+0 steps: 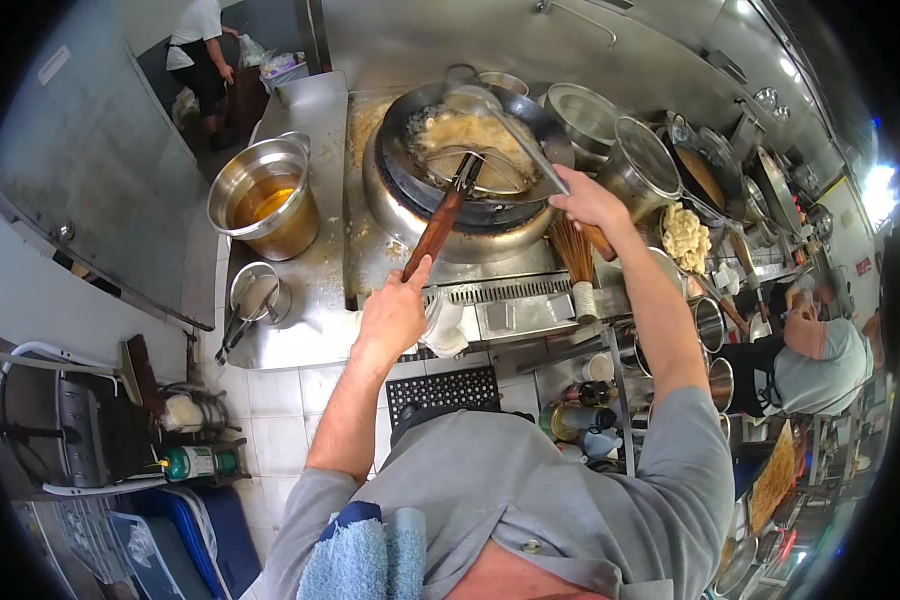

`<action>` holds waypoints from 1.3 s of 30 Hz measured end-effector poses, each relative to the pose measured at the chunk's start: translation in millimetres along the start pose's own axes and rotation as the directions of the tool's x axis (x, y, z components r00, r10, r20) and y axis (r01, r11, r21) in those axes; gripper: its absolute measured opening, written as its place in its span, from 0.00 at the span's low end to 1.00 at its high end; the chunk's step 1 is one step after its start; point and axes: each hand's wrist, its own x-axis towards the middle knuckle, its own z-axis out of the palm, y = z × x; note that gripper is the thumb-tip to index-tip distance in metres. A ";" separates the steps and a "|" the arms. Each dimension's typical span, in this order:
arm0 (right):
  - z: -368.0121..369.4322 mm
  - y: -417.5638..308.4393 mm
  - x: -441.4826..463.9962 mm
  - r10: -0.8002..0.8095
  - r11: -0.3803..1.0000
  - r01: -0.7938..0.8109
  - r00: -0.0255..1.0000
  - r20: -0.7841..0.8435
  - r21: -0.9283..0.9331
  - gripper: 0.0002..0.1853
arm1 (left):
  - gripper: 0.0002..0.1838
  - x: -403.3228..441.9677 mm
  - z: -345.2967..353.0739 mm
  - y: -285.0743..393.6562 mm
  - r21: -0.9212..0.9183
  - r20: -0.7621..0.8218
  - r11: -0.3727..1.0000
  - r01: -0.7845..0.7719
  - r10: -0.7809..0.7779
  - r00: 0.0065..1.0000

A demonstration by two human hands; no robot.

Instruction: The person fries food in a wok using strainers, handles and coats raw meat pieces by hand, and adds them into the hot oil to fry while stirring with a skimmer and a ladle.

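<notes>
My left hand is closed round the wooden handle of a wire strainer, whose mesh lies in the wok. The long handle of a metal ladle is in my right hand, with its wooden end below the fist. The ladle's bowl, slightly blurred, is over the far side of the black wok. Bubbling oil with pale yellow food fills the wok, which rests on a round steel burner ring.
A steel pot of amber oil and a small pot stand left. Right of the wok are a bamboo brush, a strainer, pans and a pile of pale battered food. Two other people are at the back left and far right.
</notes>
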 end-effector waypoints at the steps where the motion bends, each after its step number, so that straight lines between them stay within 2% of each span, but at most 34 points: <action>1: -6.2 -6.1 -11.4 0.015 1.000 -0.015 1.000 -0.019 0.026 0.29 | 0.32 -0.6 -0.5 0.0 -0.003 0.007 1.000 0.007 -0.007 1.000; 9: -29.9 -12.3 -90.3 0.045 0.985 -0.052 0.998 0.043 0.164 0.33 | 0.30 0.5 -5.7 4.8 -0.049 0.032 0.999 0.013 -0.011 0.999; 14: -27.2 -9.3 -111.3 0.102 0.986 -0.108 0.994 0.048 0.125 0.34 | 0.31 1.9 6.1 6.6 -0.055 0.020 0.998 -0.005 0.006 1.000; 17: -27.4 -9.3 -116.0 0.071 0.990 -0.079 0.995 0.077 0.121 0.34 | 0.32 1.1 11.7 8.0 -0.051 -0.011 0.999 -0.014 0.014 1.000; 19: -22.1 -9.4 -116.5 0.063 0.981 -0.078 0.994 0.084 0.180 0.34 | 0.32 -0.1 10.1 8.3 -0.069 -0.014 0.998 -0.002 0.001 1.000; 21: -18.6 -1.3 -118.0 0.073 0.974 -0.077 0.997 0.024 0.211 0.34 | 0.32 2.1 4.0 13.4 -0.114 0.012 0.993 -0.033 0.035 0.999; 22: -16.8 -0.9 -121.1 0.120 0.970 -0.118 0.993 0.003 0.214 0.35 | 0.32 3.2 3.5 16.7 -0.145 0.008 0.988 -0.050 0.051 0.999; 23: -16.2 5.9 -122.7 0.096 0.952 -0.097 0.995 0.017 0.290 0.35 | 0.31 2.7 2.4 18.4 -0.167 0.002 0.985 -0.051 0.052 0.999; 24: -15.7 11.9 -122.1 0.066 0.956 -0.070 0.998 0.021 0.285 0.35 | 0.31 2.8 1.9 20.3 -0.158 0.037 0.987 -0.018 0.024 0.999; 28: -9.4 18.9 -126.9 0.092 0.922 -0.085 0.996 0.000 0.378 0.34 | 0.28 0.7 4.8 23.8 -0.219 -0.038 0.976 -0.018 0.010 0.999; 34: -8.4 21.1 -143.2 0.140 0.900 -0.104 0.989 -0.055 0.424 0.31 | 0.31 9.2 9.1 16.4 -0.075 0.006 0.996 -0.049 0.050 0.999; 39: -8.7 14.8 -148.1 0.180 0.897 -0.142 0.982 -0.054 0.420 0.32 | 0.31 7.8 6.0 18.0 -0.033 -0.009 0.999 -0.038 0.038 0.999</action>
